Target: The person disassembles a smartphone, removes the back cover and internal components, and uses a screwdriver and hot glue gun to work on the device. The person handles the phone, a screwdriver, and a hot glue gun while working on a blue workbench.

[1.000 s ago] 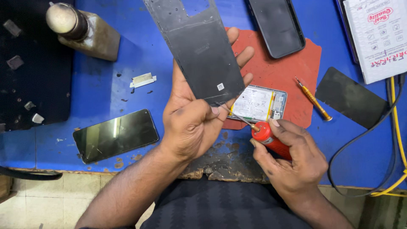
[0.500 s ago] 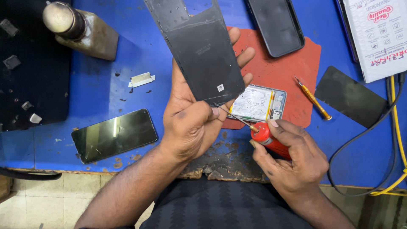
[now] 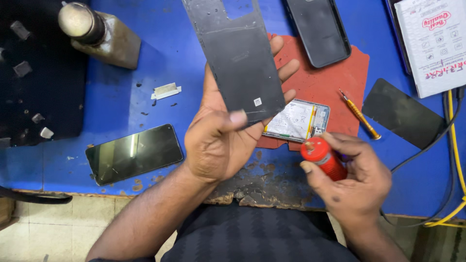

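Head view: a person's two bare hands work above a blue tabletop, seen from above.
Left hand (image 3: 218, 145): grasping a dark grey phone back cover (image 3: 238, 58), thumb pressed on its lower face and fingers curled behind its right edge.
Back cover, lie: its long axis runs from the left hand up and slightly left toward the far edge of the tabletop (the top end leaves the frame).
Right hand (image 3: 352, 182): clenched around a small red bottle (image 3: 323, 157), nozzle end pointing up and left toward the cover's lower right corner.
Key relation: the cover lies up and to the left of the bottle; the left hand is on it, the right hand is near but apart from it.
Red mat (image 3: 335, 82): lies under the cover's right side, toward the far edge.
On the mat: an opened phone body (image 3: 296, 121), just beside the bottle's tip, and a slim orange screwdriver (image 3: 359, 114).
Near edge, left: a dark screen panel (image 3: 133, 153) lying flat.
Far left corner: a grimy bottle (image 3: 99, 34).
Right edge: yellow cable (image 3: 454, 145) and a white packet (image 3: 432, 43).
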